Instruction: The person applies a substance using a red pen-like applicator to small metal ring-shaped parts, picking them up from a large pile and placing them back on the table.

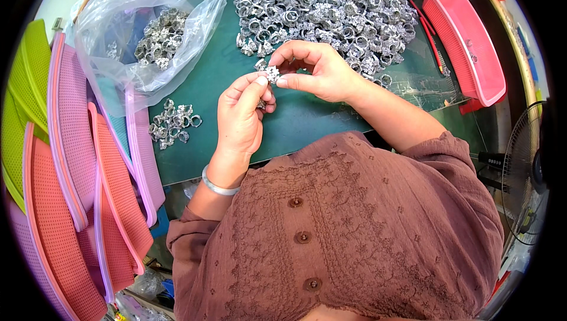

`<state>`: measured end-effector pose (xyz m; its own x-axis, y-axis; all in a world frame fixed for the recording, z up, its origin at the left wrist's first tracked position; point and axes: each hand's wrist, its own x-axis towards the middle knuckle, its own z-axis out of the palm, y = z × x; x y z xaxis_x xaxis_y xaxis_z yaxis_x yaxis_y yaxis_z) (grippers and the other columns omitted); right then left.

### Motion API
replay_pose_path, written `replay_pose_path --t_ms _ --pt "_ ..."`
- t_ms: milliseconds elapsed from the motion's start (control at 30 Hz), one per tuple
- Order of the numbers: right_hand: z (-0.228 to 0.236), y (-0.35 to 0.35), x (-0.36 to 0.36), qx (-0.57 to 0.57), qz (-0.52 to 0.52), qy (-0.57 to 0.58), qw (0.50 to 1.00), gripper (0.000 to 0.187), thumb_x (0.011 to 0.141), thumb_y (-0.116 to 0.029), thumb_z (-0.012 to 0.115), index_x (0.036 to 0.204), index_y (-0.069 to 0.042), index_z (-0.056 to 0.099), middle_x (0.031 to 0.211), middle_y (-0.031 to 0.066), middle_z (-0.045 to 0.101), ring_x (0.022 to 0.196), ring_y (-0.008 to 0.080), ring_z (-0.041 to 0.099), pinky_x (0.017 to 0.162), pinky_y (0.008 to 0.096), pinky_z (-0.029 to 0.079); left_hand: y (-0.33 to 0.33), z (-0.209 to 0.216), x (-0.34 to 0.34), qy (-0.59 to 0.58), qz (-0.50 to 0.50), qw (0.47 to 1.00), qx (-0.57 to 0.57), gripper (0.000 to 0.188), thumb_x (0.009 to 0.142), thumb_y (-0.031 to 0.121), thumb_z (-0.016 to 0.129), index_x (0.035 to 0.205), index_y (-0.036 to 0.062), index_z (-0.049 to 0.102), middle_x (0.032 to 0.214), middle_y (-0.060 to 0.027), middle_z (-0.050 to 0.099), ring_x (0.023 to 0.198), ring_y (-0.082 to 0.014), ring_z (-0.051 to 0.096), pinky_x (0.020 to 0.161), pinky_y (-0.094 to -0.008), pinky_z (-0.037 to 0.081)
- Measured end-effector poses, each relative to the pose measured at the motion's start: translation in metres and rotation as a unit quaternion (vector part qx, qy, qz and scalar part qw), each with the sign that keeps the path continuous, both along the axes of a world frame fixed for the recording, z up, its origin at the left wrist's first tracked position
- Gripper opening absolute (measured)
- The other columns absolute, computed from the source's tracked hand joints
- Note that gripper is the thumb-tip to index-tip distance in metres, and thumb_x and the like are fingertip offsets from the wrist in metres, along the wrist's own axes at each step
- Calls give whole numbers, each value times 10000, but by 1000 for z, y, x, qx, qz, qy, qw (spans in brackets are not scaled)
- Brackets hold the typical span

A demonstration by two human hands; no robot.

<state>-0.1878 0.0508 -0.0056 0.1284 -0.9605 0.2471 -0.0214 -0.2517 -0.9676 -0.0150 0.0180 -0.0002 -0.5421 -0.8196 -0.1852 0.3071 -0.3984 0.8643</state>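
Note:
Between my two hands is a silvery ring (271,74) with a flower-like cluster on top. My left hand (243,111) pinches it with thumb and forefinger, and another bit of silver metal shows under its curled fingers. The thumb and fingertips of my right hand (316,72) close on the cluster from the other side. Just beyond my hands spreads a large heap of similar rings (325,14) on the green tabletop (283,138). To the left of my left hand lies a small pile of rings (172,121).
A clear plastic bag (204,43) holding more rings lies at the back left. Stacked perforated baskets (65,203) crowd the left side. On the right are red-handled pliers (434,40), a pink basket (466,43) with a few rings inside, and a fan (525,167).

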Motion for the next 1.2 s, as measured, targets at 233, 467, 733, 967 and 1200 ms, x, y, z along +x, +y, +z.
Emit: replay_pose_path --t_ms 233,467,733,967,1200 --pt "0 1 -1 -21 -8 16 1000 241 743 -19 637 973 -26 570 958 38 551 877 111 544 772 257 448 0 -2 0 7 -6 1000 1 118 858 99 508 876 10 583 656 -7 510 589 -94 458 543 -227 384" --pt "-1 1 -1 -29 -10 16 999 255 731 -4 640 975 -28 571 970 38 549 882 115 541 771 262 448 1 -3 -1 7 -2 1000 3 137 868 136 508 864 19 579 655 -9 509 588 -97 462 538 -229 384" --pt "-1 3 2 -102 -33 63 992 433 713 13 641 1120 -59 509 996 35 547 890 126 523 748 271 436 0 -3 -1 -66 -79 995 9 250 854 303 568 866 53 564 638 2 518 560 -71 464 479 -188 358" --pt "1 3 1 -128 -44 91 987 471 698 51 601 1142 -65 499 1033 51 521 890 141 503 716 269 436 4 -1 -5 -39 -34 995 -80 293 788 60 624 1069 42 544 765 27 520 604 -33 443 509 -172 356" --pt "1 1 -2 -112 -70 94 987 382 708 52 578 1074 -48 540 1004 50 531 874 132 505 698 253 439 4 -6 -4 -46 -12 985 -167 355 753 -27 625 1091 32 536 785 24 502 706 -34 459 612 -160 381"
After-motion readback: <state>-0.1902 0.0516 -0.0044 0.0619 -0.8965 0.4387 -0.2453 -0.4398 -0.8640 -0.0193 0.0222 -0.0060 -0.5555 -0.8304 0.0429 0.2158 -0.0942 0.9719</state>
